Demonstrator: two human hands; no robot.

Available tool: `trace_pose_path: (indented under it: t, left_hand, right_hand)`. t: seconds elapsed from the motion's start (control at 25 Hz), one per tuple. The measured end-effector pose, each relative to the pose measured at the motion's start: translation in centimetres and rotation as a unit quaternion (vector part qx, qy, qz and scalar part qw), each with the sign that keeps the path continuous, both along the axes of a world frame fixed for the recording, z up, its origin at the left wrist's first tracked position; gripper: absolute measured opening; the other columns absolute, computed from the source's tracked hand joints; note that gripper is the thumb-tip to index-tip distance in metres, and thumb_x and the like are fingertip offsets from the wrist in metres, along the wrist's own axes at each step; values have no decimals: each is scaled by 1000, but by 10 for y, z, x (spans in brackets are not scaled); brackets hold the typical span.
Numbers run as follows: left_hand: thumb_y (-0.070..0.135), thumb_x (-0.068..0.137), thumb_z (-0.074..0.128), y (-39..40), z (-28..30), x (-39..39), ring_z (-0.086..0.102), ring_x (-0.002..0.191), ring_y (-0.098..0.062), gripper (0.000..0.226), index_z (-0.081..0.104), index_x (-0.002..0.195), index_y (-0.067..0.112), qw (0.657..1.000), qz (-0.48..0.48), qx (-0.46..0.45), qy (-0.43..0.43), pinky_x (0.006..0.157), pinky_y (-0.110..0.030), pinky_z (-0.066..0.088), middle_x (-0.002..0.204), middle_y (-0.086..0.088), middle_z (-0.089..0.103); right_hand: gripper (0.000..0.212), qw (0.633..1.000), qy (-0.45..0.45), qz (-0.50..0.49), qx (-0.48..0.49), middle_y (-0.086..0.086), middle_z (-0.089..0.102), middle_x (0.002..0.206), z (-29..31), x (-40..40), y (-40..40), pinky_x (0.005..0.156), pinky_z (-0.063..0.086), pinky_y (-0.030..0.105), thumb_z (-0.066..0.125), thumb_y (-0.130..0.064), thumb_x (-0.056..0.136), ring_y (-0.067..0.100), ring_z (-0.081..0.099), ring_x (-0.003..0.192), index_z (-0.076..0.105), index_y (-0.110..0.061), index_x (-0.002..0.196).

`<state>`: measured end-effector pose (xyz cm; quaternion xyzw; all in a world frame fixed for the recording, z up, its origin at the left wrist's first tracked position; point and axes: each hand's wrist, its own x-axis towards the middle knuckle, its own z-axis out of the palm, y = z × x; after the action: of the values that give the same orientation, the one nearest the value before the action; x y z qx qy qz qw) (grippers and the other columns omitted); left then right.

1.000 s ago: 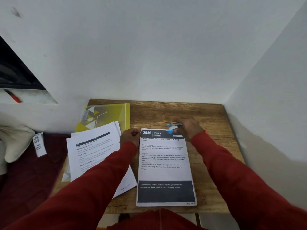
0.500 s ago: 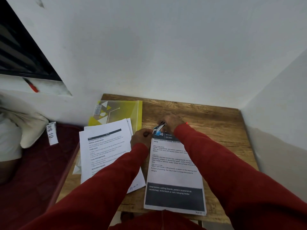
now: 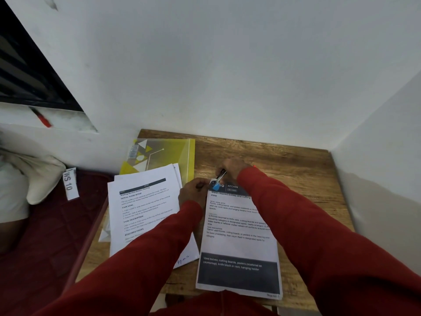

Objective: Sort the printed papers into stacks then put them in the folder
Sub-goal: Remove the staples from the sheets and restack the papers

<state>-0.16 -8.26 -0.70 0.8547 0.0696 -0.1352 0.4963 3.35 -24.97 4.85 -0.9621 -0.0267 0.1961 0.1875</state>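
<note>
A: Where do things stand?

B: Two piles lie on the wooden tabletop (image 3: pixel 284 160). The right stack (image 3: pixel 239 245), its top sheet headed KITCHEN, lies square in front of the person. The left stack (image 3: pixel 145 208) sits fanned and skewed, its far edge overlapping the yellow folder (image 3: pixel 168 153) that lies flat at the back left.

A: And the hands?

B: Both meet at the top left corner of the right stack. The right hand (image 3: pixel 234 167) has its fingers pinched on a small clip (image 3: pixel 217 181), blue and metal, that sits right on that corner. The left hand (image 3: pixel 193 190) is curled against the edge just beside it. It seems to be steadying the sheets, though I cannot tell if it truly grips them.

A: What could go wrong?

B: The clip may bite only the upper sheets if the corner is not squared, so the lower ones would slide loose when the pile is lifted. If it snaps closed crooked, it could crease or tear the corner. If the left hand eases off early, the pile may skew under the clip.

A: Anything else?

B: The left stack is loose and hangs close to the tabletop's left edge. A sleeve brushing it could push sheets toward the red bed (image 3: pixel 45 236) below. It also covers part of the folder, so tugging the folder free might scatter it.
</note>
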Motion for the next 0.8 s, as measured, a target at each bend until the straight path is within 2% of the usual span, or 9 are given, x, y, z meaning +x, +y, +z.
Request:
trace_pose_path:
  t: [0.2, 0.36, 0.52, 0.56, 0.68, 0.8]
  left_hand:
    - [27, 85, 71, 2, 1, -1, 62, 79, -3, 8, 72, 93, 29, 1000, -9, -15, -4, 70, -18, 45, 87, 15, 70]
    - [26, 86, 71, 1, 1, 0, 64, 83, -6, 10, 72, 95, 28, 1000, -12, -10, -3, 77, -21, 48, 89, 14, 70]
    - [27, 86, 70, 1, 4, 1, 60, 79, -3, 9, 72, 95, 29, 1000, -20, 7, -1, 70, -16, 42, 88, 16, 68]
    - [27, 86, 70, 1, 4, 1, 60, 79, -4, 8, 72, 94, 30, 1000, -19, 9, -1, 72, -17, 43, 88, 15, 69]
    - [29, 85, 70, 1, 2, 0, 63, 82, -6, 6, 70, 89, 33, 1000, -15, 14, 1, 77, -21, 45, 90, 16, 71]
    - [30, 84, 69, 0, 0, 0, 65, 84, -7, 7, 68, 83, 37, 1000, -13, 24, -9, 80, -24, 50, 87, 18, 71]
  right_hand:
    - [21, 1000, 24, 3, 5, 4, 72, 94, 1, 1, 1, 83, 54, 32, 71, 0, 82, 18, 66, 87, 70, -13, 98]
    - [18, 1000, 0, -4, -11, -8, 66, 78, -6, -4, 3, 77, 54, 30, 66, -4, 86, 12, 64, 77, 68, -21, 91]
    - [16, 1000, -2, -6, -17, -8, 65, 81, -8, -6, 3, 61, 40, 19, 64, -4, 88, 10, 60, 75, 69, -17, 96]
    - [17, 1000, 3, 0, -10, -6, 67, 83, -6, -5, 3, 61, 42, 20, 65, -3, 87, 11, 60, 76, 69, -17, 97]
    - [22, 999, 1, 42, 8, 1, 70, 99, -1, 2, -5, 77, 47, 26, 70, -5, 84, 14, 61, 86, 69, -14, 104]
    - [27, 997, -28, -31, 68, 1, 68, 100, 8, -9, -27, 78, 41, 26, 74, -10, 81, 13, 56, 90, 69, -14, 107]
